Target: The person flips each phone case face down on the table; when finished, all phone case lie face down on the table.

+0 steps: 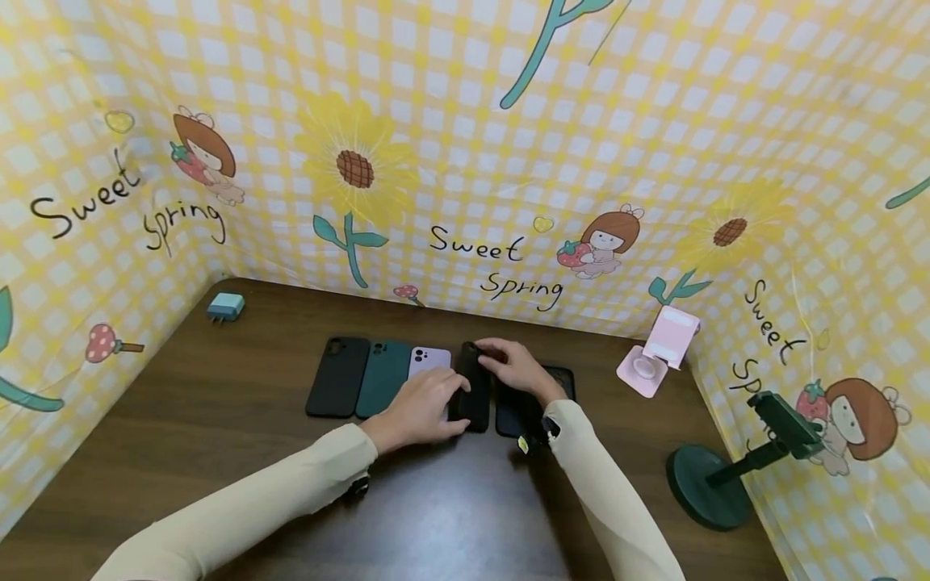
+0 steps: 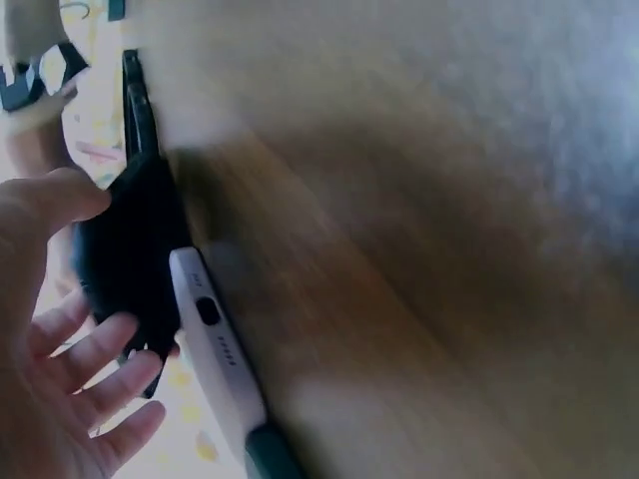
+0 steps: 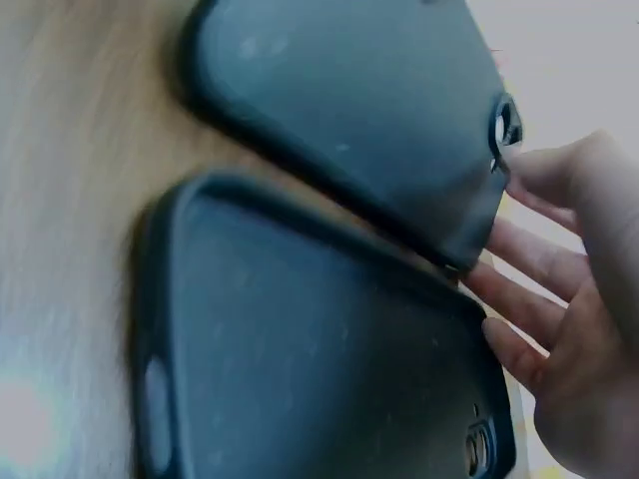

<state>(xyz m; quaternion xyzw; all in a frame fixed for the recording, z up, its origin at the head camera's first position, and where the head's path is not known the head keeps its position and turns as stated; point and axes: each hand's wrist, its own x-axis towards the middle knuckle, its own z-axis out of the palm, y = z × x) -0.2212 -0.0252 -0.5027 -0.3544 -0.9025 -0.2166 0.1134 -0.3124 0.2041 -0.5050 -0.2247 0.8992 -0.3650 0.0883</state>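
A row of phone cases lies on the brown table [image 1: 218, 403]: a black case [image 1: 337, 377], a dark green case [image 1: 383, 378] and a lilac phone [image 1: 429, 359]. Right of them, a black case [image 1: 475, 395] stands tilted on its edge over another black case [image 1: 559, 379] lying flat. My right hand [image 1: 512, 367] curls over the tilted case's top end [image 3: 399, 130], by the camera hole. My left hand [image 1: 425, 403] lies across the lilac phone [image 2: 215, 349], its straight fingers [image 2: 95, 364] against the tilted case's [image 2: 130, 259] lower side.
A light blue charger plug [image 1: 225, 307] sits at the back left corner. A pink phone stand [image 1: 657, 351] is at the back right, and a dark green round-based stand [image 1: 715, 480] is at the right edge. Yellow checked walls surround the table on three sides.
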